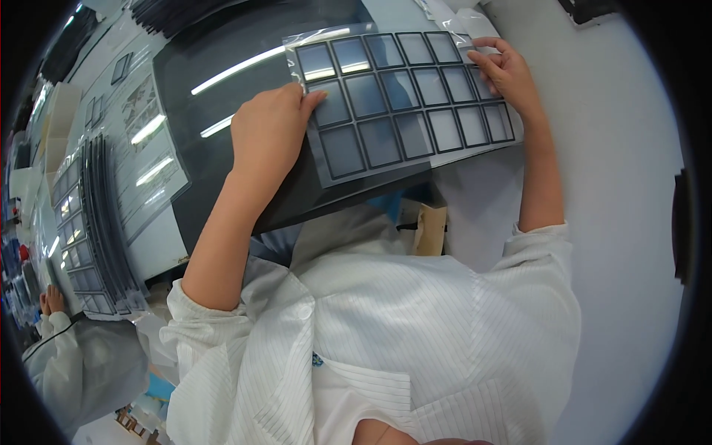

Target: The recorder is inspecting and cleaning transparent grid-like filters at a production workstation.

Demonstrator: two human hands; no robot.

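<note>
A clear film sheet (397, 96) carries three rows of black-rimmed rectangular panes and is held tilted above the near edge of a dark mat (215, 89). My left hand (268, 133) is closed on the sheet's left edge, its thumb lying over the top face and its other fingers hidden. At the upper right corner, my right hand (512, 78) pinches the sheet between thumb and fingers. Light strips reflect in the panes and in the glossy mat.
Left of the mat, a thick stack of similar framed sheets (104, 222) lies on the table. Small black frames (122, 68) are farther back, with dark strips (174, 13) piled at the top. A co-worker's sleeve (59, 356) shows at lower left. A tan box (430, 231) is below the table edge.
</note>
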